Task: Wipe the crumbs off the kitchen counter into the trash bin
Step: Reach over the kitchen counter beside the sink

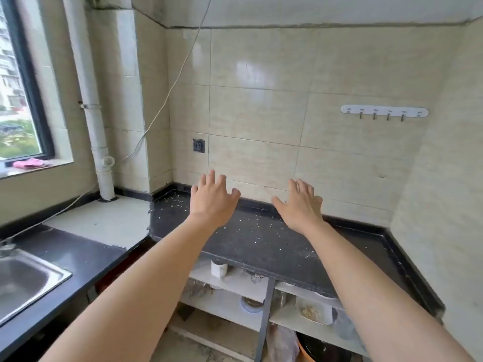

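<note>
At the far left is a window (pixel 18 82), and a pink cloth (pixel 30 163) lies on its sill. Below it, at the near left, a steel sink (pixel 26 280) is set in the black worktop (pixel 261 246). A white pipe (pixel 88 100) goes down the wall to a pale part of the surface in the left corner, and a thin white cable (pixel 167 97) hangs across the beige tiles. A dark socket (pixel 198 145) is on the far wall. The crumbs (pixel 257 237) are small white bits, spread on the dark worktop from the far left corner to the near right edge. The left hand (pixel 211 199) and the right hand (pixel 300 205) are stretched out above this surface, well apart, fingers spread, and they hold nothing. I cannot tell if they touch the worktop. Under the worktop are white shelves (pixel 235 280) with a white jar (pixel 219 267) and a bowl (pixel 313 310). A hook rail (pixel 384 112) is on the right of the far wall. A trash bin I cannot make out with certainty.
</note>
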